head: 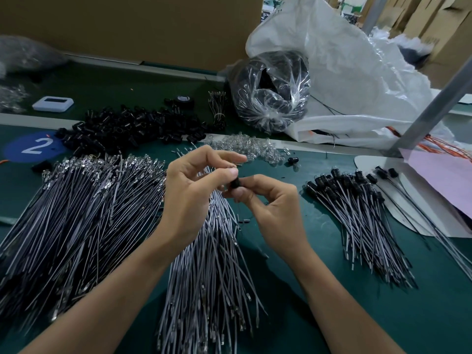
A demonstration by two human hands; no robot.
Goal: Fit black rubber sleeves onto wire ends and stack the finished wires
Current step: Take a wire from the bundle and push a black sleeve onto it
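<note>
Black rubber sleeve pinched in your right hand, your left hand gripping the wire end; finished wires stacked right.

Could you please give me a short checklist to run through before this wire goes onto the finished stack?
1. Black rubber sleeve gripped: ok, pinched in the fingertips of the right hand.
2. Wire end held steady: ok, the left hand pinches it just above the sleeve.
3. Sleeve fully seated on the wire: cannot tell, the fingers hide the joint.
4. Finished stack ready to receive: ok, it lies to the right with the sleeved ends all pointing away.
5. Sleeve supply: ok, a pile of loose sleeves lies at the far left of the table.
6. Unfinished wires within reach: ok, bundles lie under and left of the hands.
</note>
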